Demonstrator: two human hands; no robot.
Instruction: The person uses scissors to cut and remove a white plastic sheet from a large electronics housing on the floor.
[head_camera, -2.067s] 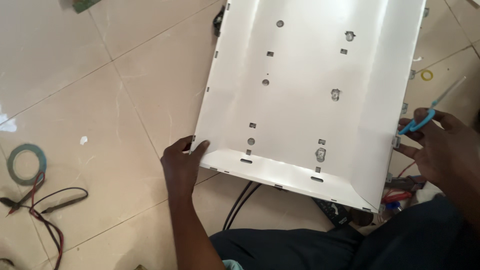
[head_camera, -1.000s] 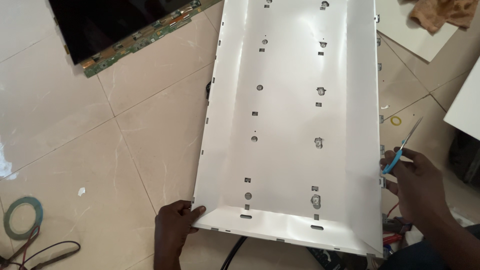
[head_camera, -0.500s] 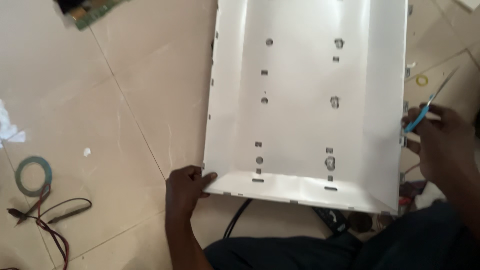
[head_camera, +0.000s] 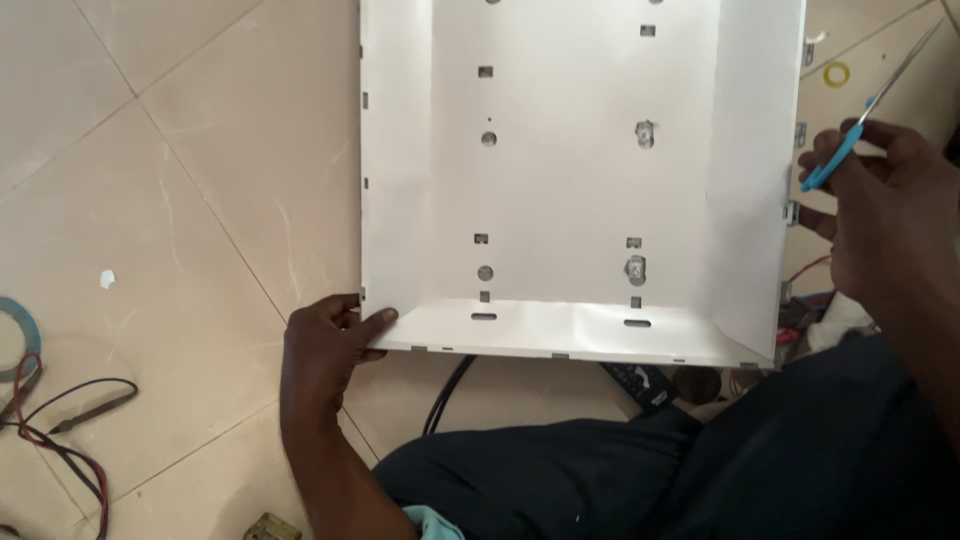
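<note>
— How many panels on the floor?
— One white sheet-metal panel (head_camera: 580, 180).
— Hands?
— Two: left hand (head_camera: 325, 350), right hand (head_camera: 885, 215).
— Tools?
— One blue-handled pair of scissors (head_camera: 850, 140). One probe (head_camera: 90, 412) on red and black leads.
— Tape?
— One blue-green roll (head_camera: 18, 335), cut off at the edge, and one small yellow ring (head_camera: 836, 73).
— Cables?
— One black cable (head_camera: 450, 392) shows under the panel.

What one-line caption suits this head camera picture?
Left hand grips the white panel's corner; right hand holds blue-handled scissors beside it.
</note>
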